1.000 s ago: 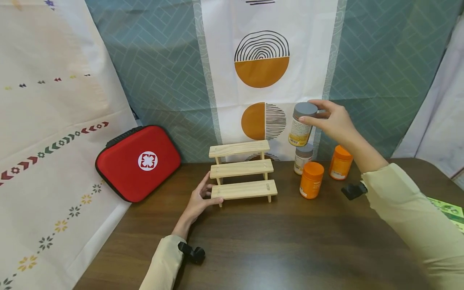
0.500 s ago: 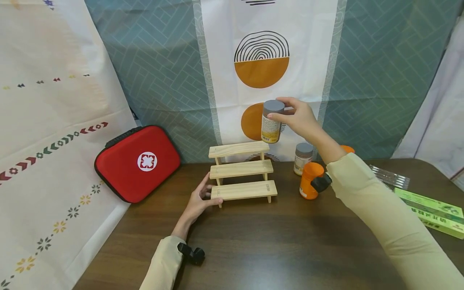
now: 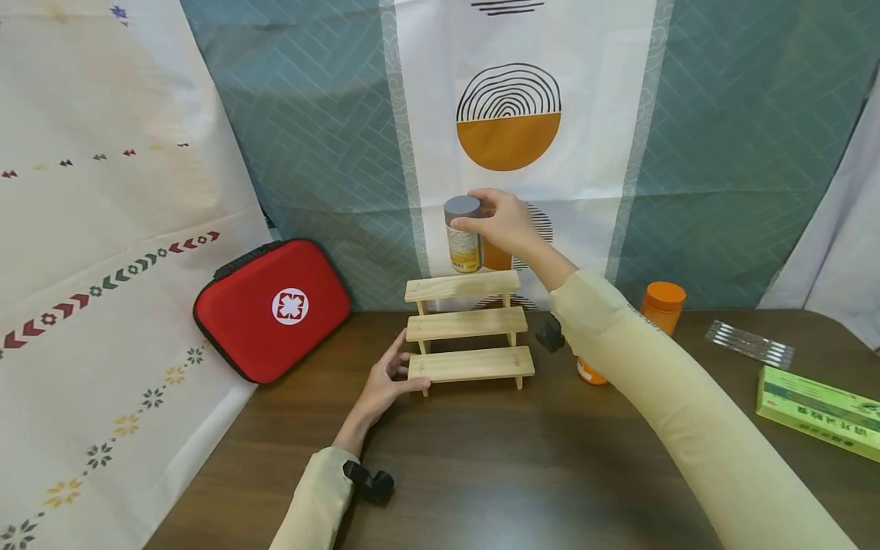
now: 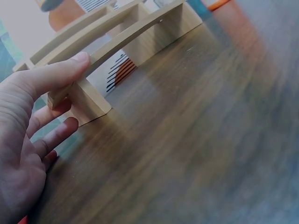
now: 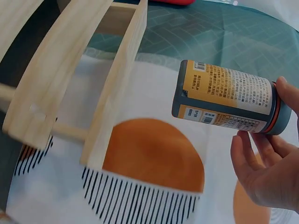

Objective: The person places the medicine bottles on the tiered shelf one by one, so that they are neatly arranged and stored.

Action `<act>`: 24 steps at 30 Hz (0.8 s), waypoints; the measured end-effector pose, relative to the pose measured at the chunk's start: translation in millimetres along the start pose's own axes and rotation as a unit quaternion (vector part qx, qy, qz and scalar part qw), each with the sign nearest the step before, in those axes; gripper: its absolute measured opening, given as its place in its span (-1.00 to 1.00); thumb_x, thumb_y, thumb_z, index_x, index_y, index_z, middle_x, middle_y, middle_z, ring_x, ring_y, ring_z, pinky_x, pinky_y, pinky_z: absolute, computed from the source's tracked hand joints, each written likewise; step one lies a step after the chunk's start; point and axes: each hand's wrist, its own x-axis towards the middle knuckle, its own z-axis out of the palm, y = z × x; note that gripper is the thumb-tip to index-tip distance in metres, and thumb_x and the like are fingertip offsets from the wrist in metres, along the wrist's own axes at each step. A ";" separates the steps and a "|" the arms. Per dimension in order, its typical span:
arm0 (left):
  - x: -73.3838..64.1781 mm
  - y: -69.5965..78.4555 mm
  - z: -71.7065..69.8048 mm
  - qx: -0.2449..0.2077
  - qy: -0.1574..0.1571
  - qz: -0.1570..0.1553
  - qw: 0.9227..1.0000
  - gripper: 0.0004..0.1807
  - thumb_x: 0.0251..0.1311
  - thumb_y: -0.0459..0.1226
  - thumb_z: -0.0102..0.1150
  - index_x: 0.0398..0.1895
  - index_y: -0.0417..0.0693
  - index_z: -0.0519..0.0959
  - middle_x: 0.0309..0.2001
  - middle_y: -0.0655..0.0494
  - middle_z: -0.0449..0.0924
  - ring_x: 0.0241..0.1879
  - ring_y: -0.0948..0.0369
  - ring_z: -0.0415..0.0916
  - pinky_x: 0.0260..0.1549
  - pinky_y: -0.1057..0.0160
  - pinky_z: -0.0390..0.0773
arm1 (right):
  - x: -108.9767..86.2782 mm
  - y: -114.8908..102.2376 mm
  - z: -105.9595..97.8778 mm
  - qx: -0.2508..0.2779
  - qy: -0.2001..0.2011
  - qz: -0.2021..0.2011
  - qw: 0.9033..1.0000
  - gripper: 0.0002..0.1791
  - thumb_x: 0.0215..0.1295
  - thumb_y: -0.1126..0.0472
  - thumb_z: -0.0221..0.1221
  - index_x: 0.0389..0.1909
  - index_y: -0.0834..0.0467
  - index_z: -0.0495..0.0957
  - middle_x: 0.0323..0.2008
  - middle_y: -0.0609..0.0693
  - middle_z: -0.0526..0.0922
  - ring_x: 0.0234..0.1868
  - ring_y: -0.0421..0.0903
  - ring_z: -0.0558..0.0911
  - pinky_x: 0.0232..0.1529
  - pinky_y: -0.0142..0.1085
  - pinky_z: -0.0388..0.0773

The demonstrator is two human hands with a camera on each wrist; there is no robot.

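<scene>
A three-step wooden display stand [image 3: 470, 325] is on the dark table against the curtain. My left hand [image 3: 380, 386] grips the left end of its lowest step; in the left wrist view the thumb [image 4: 70, 69] lies on top and a fingertip is under the edge. Above the top step, my right hand [image 3: 507, 225] holds a jar [image 3: 464, 250] by its grey lid, upright and apart from the wood. The right wrist view shows the jar's yellow-and-white label [image 5: 224, 91] covered in small print. Partly behind the right sleeve is an orange jar [image 3: 590, 373].
At left, a red zip case [image 3: 275, 313] with a white emblem leans on the cloth. Further right are another orange jar [image 3: 663, 299], a clear pack of thin sticks [image 3: 749, 342] and a green box [image 3: 818, 412]. A patterned curtain [image 3: 323, 153] closes off the back.
My right hand has carried the grey-lidded jar leftwards, from above the other jars to over the stand. The second grey-lidded jar is now hidden by my arm. The left hand keeps its grip.
</scene>
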 end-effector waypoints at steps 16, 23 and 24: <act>0.9 0.9 -0.1 0.004 0.025 -0.006 1.000 0.11 0.00 -0.42 0.43 0.57 0.17 -0.01 0.13 -0.23 0.56 -0.05 0.17 0.51 0.09 0.18 0.39 | 17.7 7.9 60.3 0.064 -0.013 0.049 0.997 -0.24 0.18 0.00 0.35 0.39 0.05 0.34 0.34 0.11 0.43 0.35 0.06 0.41 0.29 -0.05 0.41; -0.1 3.1 2.3 0.003 0.020 -0.004 1.000 0.12 -0.02 -0.43 0.44 0.56 0.19 -0.01 0.09 -0.22 0.58 -0.04 0.19 0.49 0.15 0.13 0.34 | 15.5 16.4 71.9 0.080 -0.014 0.051 0.995 -0.26 0.20 0.02 0.33 0.40 0.06 0.33 0.32 0.14 0.46 0.32 0.10 0.46 0.28 -0.04 0.42; -0.3 3.5 1.7 0.003 0.023 -0.004 1.000 0.12 -0.02 -0.43 0.44 0.56 0.19 0.00 0.09 -0.22 0.58 -0.05 0.19 0.49 0.15 0.14 0.34 | 15.7 16.0 73.0 0.082 -0.015 0.048 0.995 -0.26 0.21 0.01 0.33 0.40 0.05 0.33 0.32 0.13 0.46 0.32 0.10 0.46 0.29 -0.03 0.42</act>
